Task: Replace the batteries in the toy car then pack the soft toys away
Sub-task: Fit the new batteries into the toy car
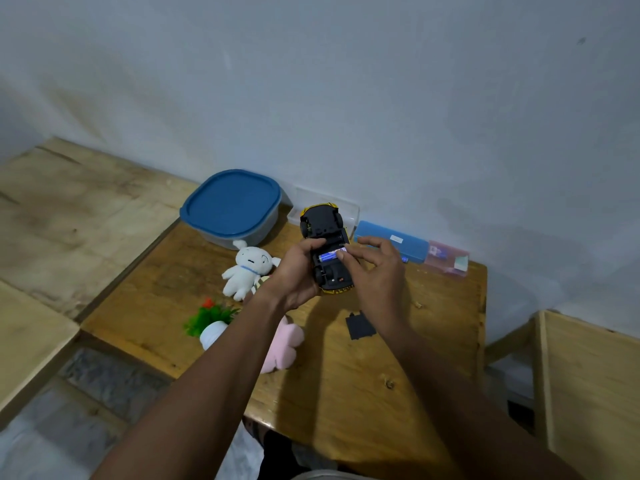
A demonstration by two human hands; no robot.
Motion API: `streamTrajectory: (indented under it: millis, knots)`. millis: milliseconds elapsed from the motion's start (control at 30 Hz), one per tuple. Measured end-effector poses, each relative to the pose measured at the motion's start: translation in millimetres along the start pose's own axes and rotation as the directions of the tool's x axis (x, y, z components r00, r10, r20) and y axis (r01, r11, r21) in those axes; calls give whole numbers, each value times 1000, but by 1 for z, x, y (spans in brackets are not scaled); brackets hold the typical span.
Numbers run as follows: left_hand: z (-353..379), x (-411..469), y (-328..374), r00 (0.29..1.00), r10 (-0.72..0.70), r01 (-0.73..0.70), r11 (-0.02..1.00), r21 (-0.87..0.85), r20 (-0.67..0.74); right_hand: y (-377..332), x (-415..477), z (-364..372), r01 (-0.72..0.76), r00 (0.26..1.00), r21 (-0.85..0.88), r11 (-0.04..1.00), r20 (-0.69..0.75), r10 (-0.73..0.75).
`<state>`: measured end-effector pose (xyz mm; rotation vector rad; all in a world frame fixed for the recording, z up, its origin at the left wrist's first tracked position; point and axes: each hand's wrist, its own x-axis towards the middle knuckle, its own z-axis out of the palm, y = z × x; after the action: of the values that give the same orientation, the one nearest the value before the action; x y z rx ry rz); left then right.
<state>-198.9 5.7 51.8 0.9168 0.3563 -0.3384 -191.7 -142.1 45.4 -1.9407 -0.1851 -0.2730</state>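
Observation:
A yellow toy car (323, 233) is held upside down above the wooden table (346, 382), black underside up, battery bay open. My left hand (298, 271) grips the car from its left side. A blue battery (329, 256) lies in the bay, and my right hand (375, 268) pinches its right end with thumb and fingertip. The black battery cover (358, 324) lies flat on the table under my right wrist. A white soft toy (247, 271) lies left of the car. A pink soft toy (282, 344) is partly hidden under my left forearm.
A tub with a blue lid (232, 206) stands at the back by the wall. A clear tray (349, 207) sits behind the car. A blue case (391, 244) and a pink box (448, 259) lie at the back right. A small potted plant (211, 323) stands near the left edge.

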Motion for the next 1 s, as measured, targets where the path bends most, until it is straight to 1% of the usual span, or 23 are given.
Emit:
streamTrajectory:
  millis: [100, 200, 267, 367, 533, 700, 767, 833, 867, 900, 933, 967, 1000]
  knots:
    - [-2, 0, 0, 1000, 11, -11, 1000, 3, -14, -2, 0, -1, 123, 992, -129, 984, -7, -125]
    - [-2, 0, 0, 1000, 8, -8, 1000, 18, -28, 2, -3, -3, 253, 967, -279, 926, 39, -252]
    - [-1, 1, -1, 999, 7, -5, 999, 38, -53, 6, -5, -5, 317, 948, -314, 895, 73, -310]
    - [-2, 4, -4, 994, 17, -10, 998, 67, -109, 14, -6, -6, 420, 906, -386, 821, 133, -401]
    - [3, 4, -9, 987, 17, 0, 994, 105, -162, 20, -5, -9, 504, 863, -457, 733, 232, -449]
    - [2, 8, -8, 983, 27, -8, 995, 100, -183, 26, 3, -12, 522, 853, -444, 728, 294, -432]
    - [-2, 11, -9, 982, 27, -10, 996, 94, -188, 27, 5, -10, 487, 871, -436, 757, 302, -387]
    - [-7, 15, -12, 981, 27, -8, 995, 96, -192, 32, 6, -7, 365, 924, -355, 860, 249, -289]
    - [-10, 18, -15, 980, 34, -13, 994, 107, -196, 36, 6, -5, 266, 957, -270, 926, 191, -219]
    - [-13, 19, -19, 981, 34, -12, 993, 113, -191, 41, 6, -3, 165, 982, -187, 968, 118, -144]
    - [-15, 21, -23, 981, 28, -5, 993, 116, -190, 49, 8, -2, 77, 997, -139, 987, 37, -73]
    - [-18, 22, -27, 982, 20, 2, 993, 118, -187, 59, 12, -2, 11, 999, -142, 990, -32, -16]
    - [-19, 22, -32, 983, 12, 11, 993, 121, -184, 72, 15, -2, -35, 998, -184, 982, -65, 23]
